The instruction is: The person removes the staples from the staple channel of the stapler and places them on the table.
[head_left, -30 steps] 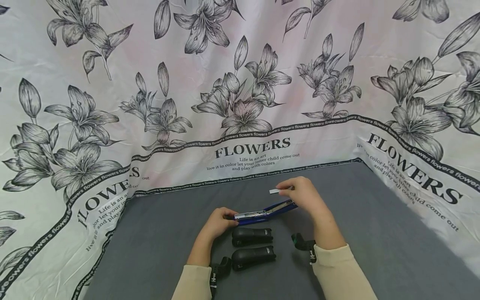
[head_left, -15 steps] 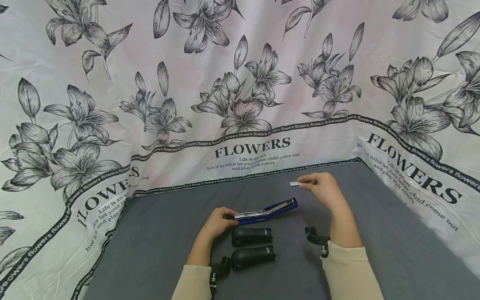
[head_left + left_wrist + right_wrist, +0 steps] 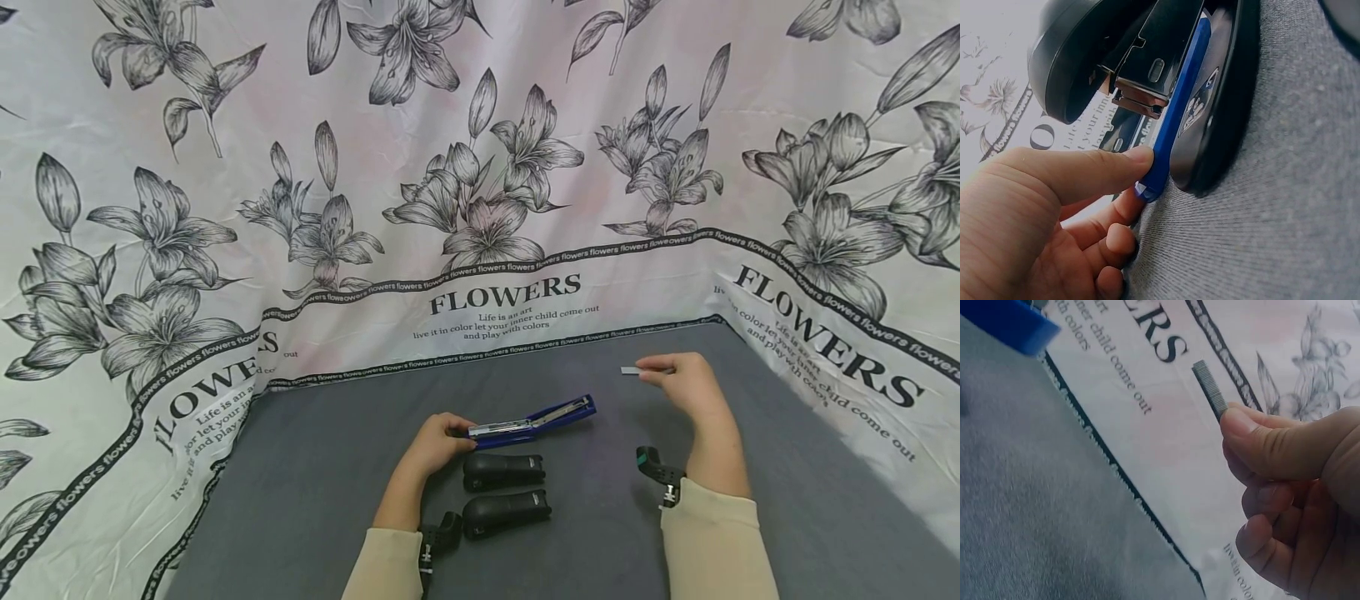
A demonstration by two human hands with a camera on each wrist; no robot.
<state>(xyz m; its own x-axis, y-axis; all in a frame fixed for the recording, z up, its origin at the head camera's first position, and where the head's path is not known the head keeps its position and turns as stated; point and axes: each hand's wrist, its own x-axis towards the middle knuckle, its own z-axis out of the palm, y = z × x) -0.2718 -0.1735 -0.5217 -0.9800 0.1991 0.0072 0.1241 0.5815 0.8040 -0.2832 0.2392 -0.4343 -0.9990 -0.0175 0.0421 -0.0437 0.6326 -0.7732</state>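
A blue stapler (image 3: 534,427) lies opened out on the grey cloth, its metal magazine bared and its top arm swung back to the right. My left hand (image 3: 435,446) pinches the stapler's left end; in the left wrist view the thumb presses on the blue base (image 3: 1179,106). Held up to the right of the stapler, a short strip of staples (image 3: 630,371) sticks out from my right hand (image 3: 686,383). The right wrist view shows this staple strip (image 3: 1209,387) pinched between thumb and forefinger, the other fingers curled below.
Two black staplers (image 3: 504,472) (image 3: 507,514) lie side by side just in front of the blue one, close to my left wrist. A flower-printed curtain (image 3: 495,208) hangs behind the grey cloth (image 3: 345,467) and at both sides.
My right hand has moved to the right, away from the blue stapler, carrying the staple strip. My left hand and the staplers have stayed in place.
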